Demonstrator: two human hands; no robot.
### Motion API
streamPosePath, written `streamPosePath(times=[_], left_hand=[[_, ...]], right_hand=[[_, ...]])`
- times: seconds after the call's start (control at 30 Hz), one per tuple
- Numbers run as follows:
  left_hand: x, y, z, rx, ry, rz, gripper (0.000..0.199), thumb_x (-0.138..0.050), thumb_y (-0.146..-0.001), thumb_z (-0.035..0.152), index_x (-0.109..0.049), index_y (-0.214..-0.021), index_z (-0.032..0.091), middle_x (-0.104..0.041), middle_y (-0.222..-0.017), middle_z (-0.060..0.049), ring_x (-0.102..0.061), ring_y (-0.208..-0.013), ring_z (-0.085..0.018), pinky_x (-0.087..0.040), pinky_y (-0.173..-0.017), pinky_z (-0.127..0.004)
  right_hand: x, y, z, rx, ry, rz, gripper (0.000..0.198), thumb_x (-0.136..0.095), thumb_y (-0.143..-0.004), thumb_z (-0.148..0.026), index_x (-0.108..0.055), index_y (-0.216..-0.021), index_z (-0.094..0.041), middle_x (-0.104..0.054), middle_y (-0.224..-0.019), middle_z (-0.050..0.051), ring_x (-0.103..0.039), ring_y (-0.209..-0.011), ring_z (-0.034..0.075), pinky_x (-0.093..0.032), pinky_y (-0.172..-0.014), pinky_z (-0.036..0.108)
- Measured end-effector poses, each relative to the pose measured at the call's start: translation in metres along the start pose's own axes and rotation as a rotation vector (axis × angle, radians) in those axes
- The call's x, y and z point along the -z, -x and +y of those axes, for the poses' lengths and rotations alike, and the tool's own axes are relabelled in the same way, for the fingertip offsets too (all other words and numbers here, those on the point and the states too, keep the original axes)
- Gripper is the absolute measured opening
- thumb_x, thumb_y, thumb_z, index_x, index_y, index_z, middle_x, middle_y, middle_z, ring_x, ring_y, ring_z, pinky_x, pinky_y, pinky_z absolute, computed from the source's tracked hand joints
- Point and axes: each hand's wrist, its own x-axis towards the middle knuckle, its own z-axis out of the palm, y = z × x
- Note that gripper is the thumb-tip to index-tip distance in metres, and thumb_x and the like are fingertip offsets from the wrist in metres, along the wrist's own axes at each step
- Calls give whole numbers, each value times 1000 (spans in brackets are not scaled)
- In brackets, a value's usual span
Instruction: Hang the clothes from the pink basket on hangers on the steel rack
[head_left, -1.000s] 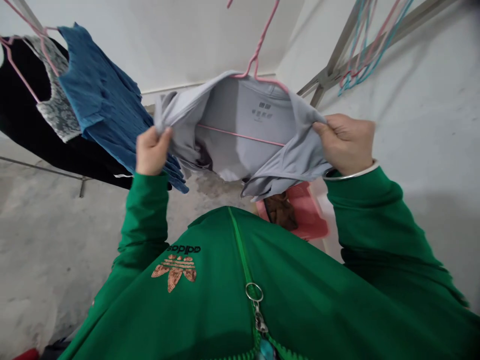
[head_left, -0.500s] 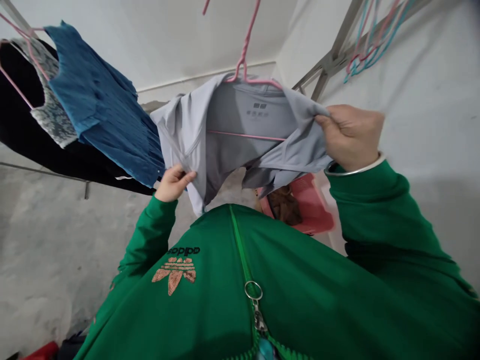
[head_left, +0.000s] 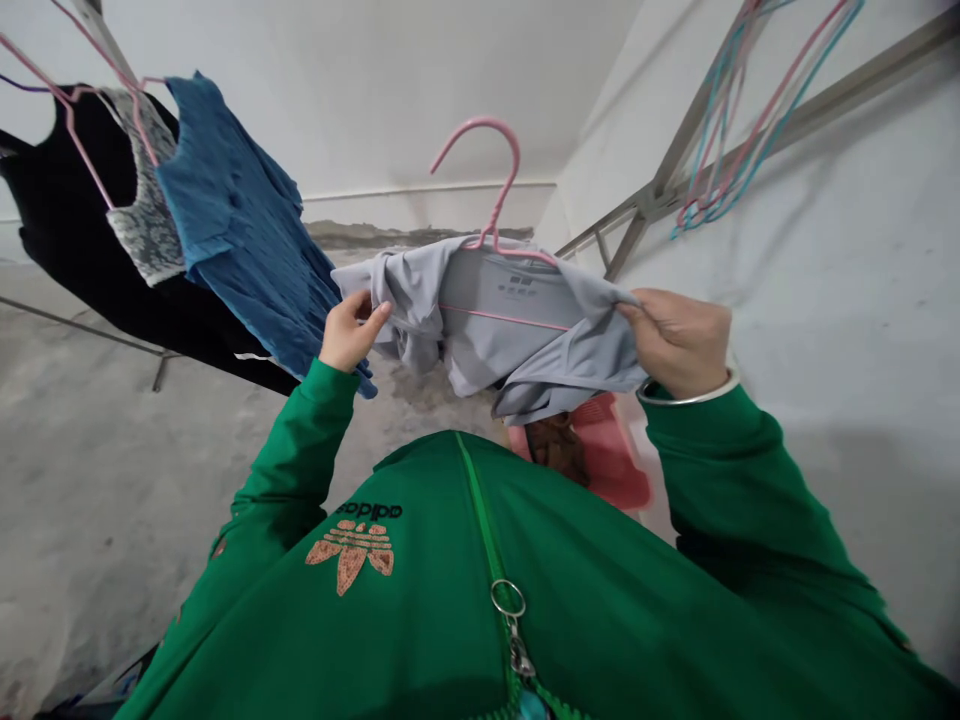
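A light grey shirt (head_left: 480, 365) hangs open-fronted on a pink clothes hanger (head_left: 495, 210) in front of me. The hanger's hook stands up from the collar, and its lower bar crosses inside the shirt. My left hand (head_left: 351, 330) pinches the shirt at its left side, thumb toward me. On the other side, my right hand (head_left: 679, 340) is closed on the shoulder edge and pulls the cloth outward. The shirt's lower part hangs in folds.
At left hang a blue garment (head_left: 232, 220), a patterned top (head_left: 154, 225) and black clothing (head_left: 67, 220). A metal rack (head_left: 645, 205) with pink and blue hangers (head_left: 739, 150) is at upper right. Below the shirt, a pink basket (head_left: 619, 470) holds a brown item (head_left: 559, 450).
The shirt and hanger sit lower in view, and the whole hook now shows. My left hand has risen slightly, gathering the cloth on its side; my right hand is lower and further left.
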Motion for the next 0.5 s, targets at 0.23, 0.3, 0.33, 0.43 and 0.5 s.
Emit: streamPosePath(times=[0.23,0.3,0.33,0.43,0.5], left_hand=[[27,-9,20,-13,162,-424,38,-70,-73,46,-53,-55,16,-47,-51,1,-47,-51,-11,-40,-51,-25],[49,-6,23,13,239,-648,39,-72,-71,51,-60,-61,16,-55,-55,-2,-53,-52,-14,-44,-50,-27],[56,-3,25,21,273,-722,40,-71,-71,53,-62,-63,16,-58,-56,-3,-54,-51,-15,-45,-50,-28],[60,7,33,-1,297,-894,44,-67,-73,59,-64,-64,16,-61,-56,-4,-57,-50,-17,-47,-49,-29],[51,12,41,-73,196,-1001,44,-62,-78,59,-64,-65,17,-62,-57,-4,-58,-52,-16,-47,-50,-28]], right_hand=[[6,5,3,-8,62,15,42,-42,-96,-42,-72,-89,-13,-73,-77,11,-69,-71,18,-47,-63,25],[9,7,4,8,36,18,41,-43,-96,-41,-72,-89,-13,-74,-80,11,-69,-74,17,-48,-65,24],[10,7,4,18,20,18,41,-43,-97,-40,-71,-89,-12,-73,-80,11,-69,-74,16,-48,-65,24],[10,7,2,19,25,-3,43,-41,-98,-42,-71,-87,-13,-72,-76,10,-68,-70,16,-46,-62,25],[9,5,-2,2,51,-60,47,-37,-98,-45,-71,-88,-14,-73,-77,10,-67,-72,16,-47,-64,25]])
